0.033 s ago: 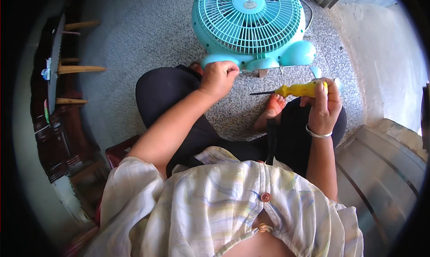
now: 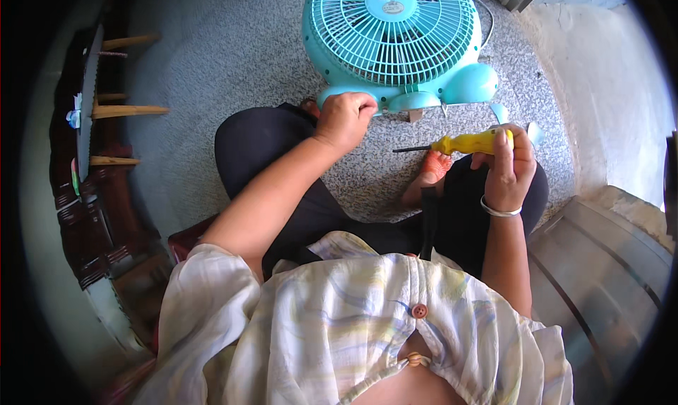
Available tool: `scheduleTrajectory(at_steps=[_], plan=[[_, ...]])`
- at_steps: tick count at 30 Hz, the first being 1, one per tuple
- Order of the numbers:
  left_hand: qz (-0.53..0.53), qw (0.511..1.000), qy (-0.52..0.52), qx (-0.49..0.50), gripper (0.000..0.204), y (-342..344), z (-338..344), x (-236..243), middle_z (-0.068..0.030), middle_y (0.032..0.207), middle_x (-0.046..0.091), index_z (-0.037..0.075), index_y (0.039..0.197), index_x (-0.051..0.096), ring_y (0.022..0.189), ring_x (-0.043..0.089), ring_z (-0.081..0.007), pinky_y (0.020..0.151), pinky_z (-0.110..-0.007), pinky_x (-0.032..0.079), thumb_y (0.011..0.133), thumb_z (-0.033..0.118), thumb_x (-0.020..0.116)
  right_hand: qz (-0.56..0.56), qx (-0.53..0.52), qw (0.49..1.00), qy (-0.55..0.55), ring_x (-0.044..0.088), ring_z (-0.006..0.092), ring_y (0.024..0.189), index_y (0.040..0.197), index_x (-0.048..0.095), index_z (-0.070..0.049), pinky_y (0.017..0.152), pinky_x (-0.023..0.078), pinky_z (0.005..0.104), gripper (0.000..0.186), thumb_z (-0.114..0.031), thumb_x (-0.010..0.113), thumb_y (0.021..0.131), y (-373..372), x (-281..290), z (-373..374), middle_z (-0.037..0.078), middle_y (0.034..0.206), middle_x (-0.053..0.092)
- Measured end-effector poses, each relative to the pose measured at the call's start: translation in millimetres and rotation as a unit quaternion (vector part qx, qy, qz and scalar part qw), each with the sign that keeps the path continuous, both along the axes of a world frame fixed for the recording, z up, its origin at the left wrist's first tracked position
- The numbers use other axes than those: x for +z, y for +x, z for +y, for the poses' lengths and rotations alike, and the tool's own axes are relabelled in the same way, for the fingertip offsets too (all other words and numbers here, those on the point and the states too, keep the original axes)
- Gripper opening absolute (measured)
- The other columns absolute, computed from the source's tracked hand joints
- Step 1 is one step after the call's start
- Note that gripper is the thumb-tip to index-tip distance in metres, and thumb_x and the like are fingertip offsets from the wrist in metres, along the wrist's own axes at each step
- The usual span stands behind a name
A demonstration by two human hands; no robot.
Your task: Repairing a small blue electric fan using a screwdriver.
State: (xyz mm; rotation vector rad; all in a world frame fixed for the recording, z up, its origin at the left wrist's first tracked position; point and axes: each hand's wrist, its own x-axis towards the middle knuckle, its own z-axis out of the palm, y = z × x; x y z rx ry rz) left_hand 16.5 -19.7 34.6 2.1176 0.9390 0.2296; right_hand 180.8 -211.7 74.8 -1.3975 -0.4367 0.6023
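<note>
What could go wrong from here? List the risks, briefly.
1. If the screwdriver slips from the right hand, it might hit the foot, which it overlaps in this view.
2. If the fan shifts, it could knock the left hand at its lower edge.
3. The cord's plug isn't visible; if live, shock is possible.
</note>
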Motion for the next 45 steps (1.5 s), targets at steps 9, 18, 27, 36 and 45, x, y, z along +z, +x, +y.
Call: scheduleTrajectory(at_steps=[9,18,27,36,45], plan=[[0.002,0.949,0.277,-0.153,0.005,14.6,14.8,-26.6,-0.0043,0.074,0.061,0.007,0.073,0.066,0.074,0.056,-0.0241,0.067,-0.035,0.046,0.069,0.008,0.065,-0.026,0.019,0.999,-0.009,0.055,0.008,0.054,0.09,0.052,0.002,0.05,0.044,0.0187,0.014,-0.01,0.058,0.085,8.9,-9.0,0.4,0.004,0.071,0.057],[0.011,0.931,0.351,-0.102,0.005,19.4,1.5,-44.7,0.0005,0.07,0.054,0.013,0.069,0.065,0.076,0.05,-0.0215,0.07,-0.037,0.036,0.067,0.01,0.063,-0.005,0.009,1.0,0.004,0.054,0.0073,0.055,0.092,0.053,0.002,0.05,0.044,0.0181,0.015,-0.009,0.059,0.085,9.6,-7.6,-0.5,0.004,0.073,0.056],[0.013,0.937,0.347,-0.042,0.008,22.5,-1.0,-47.4,0.0013,0.07,0.056,0.013,0.069,0.065,0.075,0.051,-0.021,0.068,-0.036,0.036,0.062,0.009,0.068,-0.013,0.041,0.999,-0.004,0.053,0.0111,0.058,0.095,0.051,0.003,0.053,0.044,0.0211,0.015,-0.01,0.053,0.088,12.3,-5.2,-8.3,0.008,0.082,0.055],[0.007,0.94,0.341,-0.031,0.009,20.8,0.6,-48.4,0.0002,0.07,0.054,0.014,0.069,0.061,0.076,0.049,-0.022,0.069,-0.037,0.035,0.065,0.013,0.069,0.008,0.026,0.999,0.019,0.052,0.0075,0.057,0.093,0.052,0.003,0.053,0.042,0.0187,0.014,-0.007,0.057,0.085,13.0,-4.2,-7.8,0.004,0.074,0.055],[-0.064,0.97,0.198,0.124,0.009,-3.6,-0.6,-21.1,-0.0053,0.076,0.059,0.005,0.079,0.061,0.08,0.056,-0.0199,0.07,-0.033,0.046,0.071,0.006,0.065,0.03,0.045,0.997,0.05,0.056,0.0134,0.062,0.099,0.047,0.003,0.058,0.047,0.0222,0.016,-0.007,0.052,0.087,9.9,-4.2,-5.8,0.013,0.085,0.058]])
